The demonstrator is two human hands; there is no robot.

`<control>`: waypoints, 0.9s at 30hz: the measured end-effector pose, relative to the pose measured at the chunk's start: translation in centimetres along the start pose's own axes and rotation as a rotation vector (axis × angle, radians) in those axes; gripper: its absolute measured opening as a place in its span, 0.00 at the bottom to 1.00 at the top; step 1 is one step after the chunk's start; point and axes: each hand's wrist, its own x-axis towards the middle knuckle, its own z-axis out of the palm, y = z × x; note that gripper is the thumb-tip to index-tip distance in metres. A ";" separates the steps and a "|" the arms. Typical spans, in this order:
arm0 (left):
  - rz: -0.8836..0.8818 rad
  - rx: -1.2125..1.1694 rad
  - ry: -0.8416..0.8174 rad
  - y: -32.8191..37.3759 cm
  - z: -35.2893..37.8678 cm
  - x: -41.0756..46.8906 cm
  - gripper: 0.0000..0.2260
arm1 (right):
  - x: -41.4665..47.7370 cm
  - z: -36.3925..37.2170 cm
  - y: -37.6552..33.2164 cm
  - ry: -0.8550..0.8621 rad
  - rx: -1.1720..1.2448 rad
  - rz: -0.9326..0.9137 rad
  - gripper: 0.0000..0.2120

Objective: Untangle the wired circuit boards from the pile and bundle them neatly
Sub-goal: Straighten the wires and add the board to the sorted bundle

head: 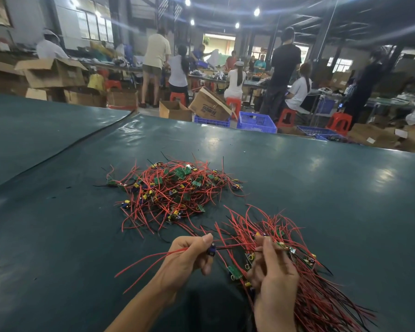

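Beyond the table (321, 188) a carton (210, 107) reads "Tempo" — left hand (189, 257) pinches a wired board (211, 250), right hand (273, 271) grips the bundle (321, 298).

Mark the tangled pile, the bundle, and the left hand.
tangled pile (173, 192), head view, middle of the heap.
bundle (319, 300), head view, on its trailing red wires.
left hand (189, 257), head view, middle of the hand.

One view only: head-worn wide-angle, facing forward and down across the table (58, 224). Very near the left hand (187, 259) and right hand (273, 281) at 6 o'clock; pile (173, 192) mid-frame; workshop (225, 56) far at 12.
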 end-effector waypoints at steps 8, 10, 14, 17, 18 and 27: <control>-0.046 0.131 -0.230 0.1 0.8 -0.4 0.18 | -2.7 2.4 1.9 -0.345 -0.325 -0.048 0.30; -0.054 0.120 -0.200 0.0 1.0 -0.4 0.20 | -2.5 2.3 1.6 -0.302 -0.312 -0.008 0.27; -0.163 0.012 -0.006 -0.4 0.9 0.1 0.26 | -2.0 1.8 0.9 -0.088 -0.274 0.062 0.25; -0.196 -0.024 0.086 -0.4 0.5 0.4 0.25 | -1.4 1.4 0.5 0.079 -0.186 0.125 0.27; -0.209 -0.066 0.109 -0.4 0.5 0.4 0.24 | -1.2 1.3 0.5 0.120 -0.162 0.131 0.27; -0.250 -0.451 0.241 0.2 -1.4 1.4 0.19 | 0.2 0.2 0.3 0.234 0.076 0.212 0.24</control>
